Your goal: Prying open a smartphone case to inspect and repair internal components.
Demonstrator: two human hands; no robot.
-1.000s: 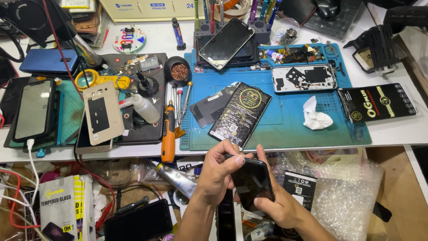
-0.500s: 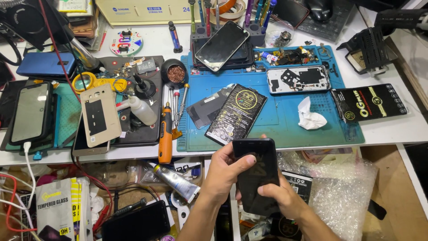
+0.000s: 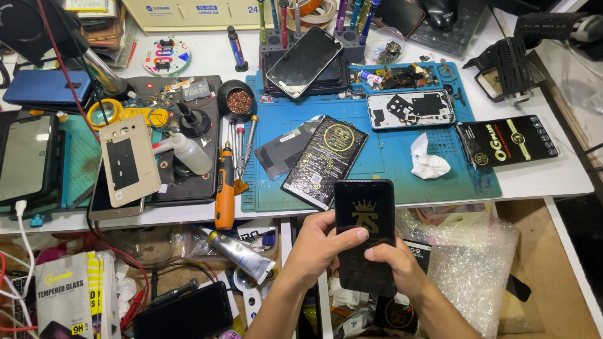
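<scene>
Since the earlier frame, the black phone [image 3: 365, 235] is raised upright, nearer the table [image 3: 553, 179] edge. It is gripped between left hand [image 3: 320, 248] and right hand [image 3: 399, 267], fingers [image 3: 352, 237] closed across its face.

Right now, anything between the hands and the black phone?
Nothing visible. Left hand and right hand both grip the phone directly, thumbs on its face, below the desk edge.

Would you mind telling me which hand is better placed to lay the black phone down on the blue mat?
Probably the left hand: it grips the black phone higher up its side, thumb across the screen, nearer the blue mat. The right hand only cradles the lower end from beneath.
</scene>
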